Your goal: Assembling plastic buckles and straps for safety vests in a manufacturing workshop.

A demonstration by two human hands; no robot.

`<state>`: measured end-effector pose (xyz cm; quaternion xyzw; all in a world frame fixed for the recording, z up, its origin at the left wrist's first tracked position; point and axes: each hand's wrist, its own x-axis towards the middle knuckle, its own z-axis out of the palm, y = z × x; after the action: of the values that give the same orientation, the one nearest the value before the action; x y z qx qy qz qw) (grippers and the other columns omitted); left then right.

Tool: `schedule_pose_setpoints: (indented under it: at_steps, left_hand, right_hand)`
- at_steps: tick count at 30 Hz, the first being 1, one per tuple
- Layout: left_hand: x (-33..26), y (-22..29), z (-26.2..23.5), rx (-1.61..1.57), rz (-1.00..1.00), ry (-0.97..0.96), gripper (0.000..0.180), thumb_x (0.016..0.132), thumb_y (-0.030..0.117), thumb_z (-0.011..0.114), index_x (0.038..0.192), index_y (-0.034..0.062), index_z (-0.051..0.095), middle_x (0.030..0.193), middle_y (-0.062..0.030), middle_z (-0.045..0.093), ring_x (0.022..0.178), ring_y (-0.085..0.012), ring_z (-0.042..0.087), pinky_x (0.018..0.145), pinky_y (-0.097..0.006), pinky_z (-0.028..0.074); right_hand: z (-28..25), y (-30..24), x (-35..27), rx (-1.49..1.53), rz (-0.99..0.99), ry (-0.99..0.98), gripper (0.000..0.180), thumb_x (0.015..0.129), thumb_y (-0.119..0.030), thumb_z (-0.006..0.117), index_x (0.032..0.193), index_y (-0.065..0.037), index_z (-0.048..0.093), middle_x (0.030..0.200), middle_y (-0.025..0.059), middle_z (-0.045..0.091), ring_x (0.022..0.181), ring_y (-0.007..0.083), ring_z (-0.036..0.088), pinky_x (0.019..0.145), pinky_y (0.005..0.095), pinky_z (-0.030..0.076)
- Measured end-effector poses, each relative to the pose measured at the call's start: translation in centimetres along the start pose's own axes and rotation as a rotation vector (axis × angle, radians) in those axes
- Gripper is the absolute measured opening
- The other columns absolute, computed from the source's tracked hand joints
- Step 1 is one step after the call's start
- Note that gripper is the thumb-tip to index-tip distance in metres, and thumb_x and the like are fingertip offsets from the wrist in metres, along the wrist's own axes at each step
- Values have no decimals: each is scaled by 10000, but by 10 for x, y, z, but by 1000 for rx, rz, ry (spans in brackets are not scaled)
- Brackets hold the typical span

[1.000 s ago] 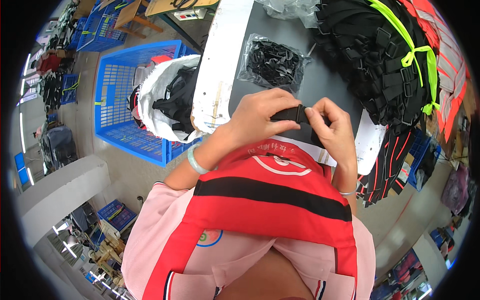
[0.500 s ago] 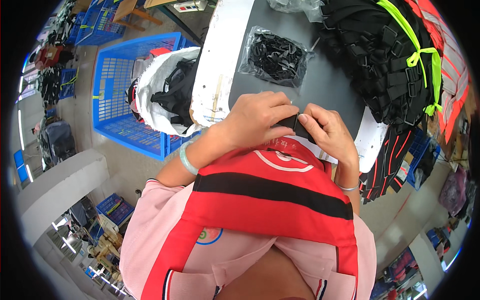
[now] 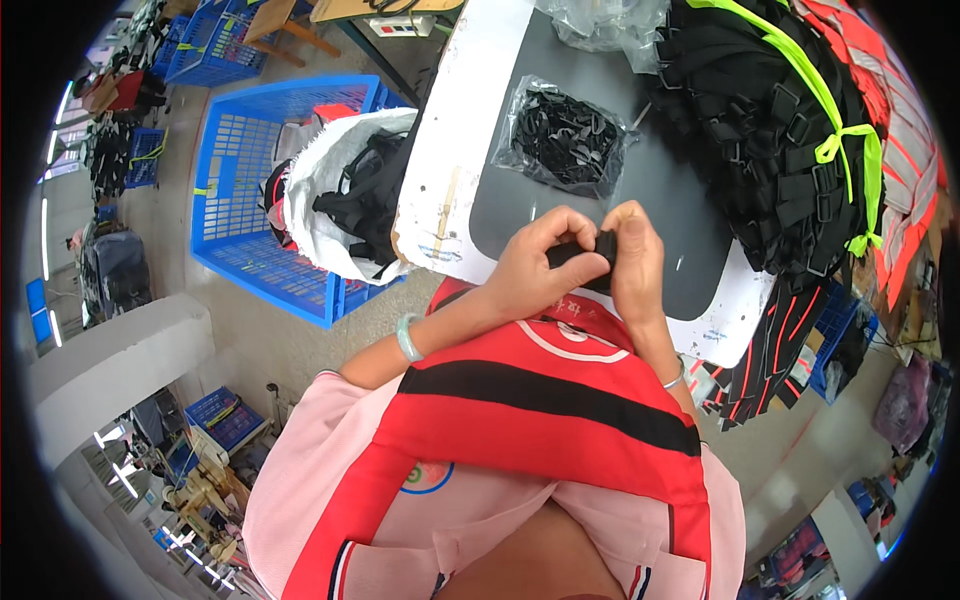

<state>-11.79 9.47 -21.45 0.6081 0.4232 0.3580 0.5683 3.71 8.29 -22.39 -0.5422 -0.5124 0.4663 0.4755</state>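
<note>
My left hand [image 3: 540, 268] and my right hand [image 3: 637, 265] meet over the near edge of the dark table top. Between them is a short black webbing piece [image 3: 570, 254], mostly covered by my fingers. My left hand pinches it between thumb and curled fingers. My right hand grips its other end with bent fingers. Whether a buckle is on it, I cannot tell. Just beyond lies an open clear plastic bag [image 3: 516, 160] full of small black plastic buckles [image 3: 568, 138]. To the right is a big bundle of black webbing straps with buckles [image 3: 770, 150], tied by a neon yellow strip [image 3: 850, 140].
The table's white border [image 3: 440, 190] runs along its left side. A blue plastic crate [image 3: 222, 190] at left holds a white woven sack [image 3: 305, 215] of black straps. Crumpled clear plastic [image 3: 610, 22] lies at the far edge. Orange-and-grey pieces [image 3: 900, 150] are piled at far right.
My right hand has turned more upright, its fingers now curled over the webbing piece. Both hands have come closer together. The view has shifted slightly.
</note>
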Motion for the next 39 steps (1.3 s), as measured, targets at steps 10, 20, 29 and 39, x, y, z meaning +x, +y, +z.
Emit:
schedule_pose_setpoints:
  at_steps: [10, 20, 29, 39]
  left_hand:
    - [-6, 14, -62, -795, -269, 115, 152, 905, 169, 546, 915, 21, 579, 1167, -150, 580, 1020, -197, 566, 883, -325, 459]
    - [-65, 89, -256, -917, 419, 469, 86, 857, 43, 549, 888, 6, 478, 937, -87, 471, 903, -185, 474, 876, -363, 365]
    - [-43, -59, -270, 532, -104, 730, 135, 869, 176, 617, 843, 45, 640, 823, -38, 652, 795, -138, 588, 762, -257, 450]
    - [35, -16, -27, 282, 75, -92, 334, 867, 144, 584, 1179, 25, 583, 1049, -117, 605, 874, -189, 580, 773, -286, 461]
  right_hand:
    - [10, -12, 6, -361, -248, -221, 389, 684, -274, 790, 907, -43, 571, 837, 117, 590, 714, 335, 594, 636, 387, 481]
    - [-56, 17, 42, 196, -7, 373, 305, 960, -175, 496, 1208, 2, 512, 1145, 75, 563, 886, 129, 602, 780, 249, 482]
    - [-62, 19, 69, 159, -67, 327, 410, 987, -196, 440, 1331, 28, 437, 1256, 146, 523, 1045, 197, 592, 893, 291, 463]
    - [16, 4, -5, -501, -340, -205, 280, 844, -33, 551, 1121, 6, 556, 1050, 199, 594, 983, 345, 567, 847, 410, 440]
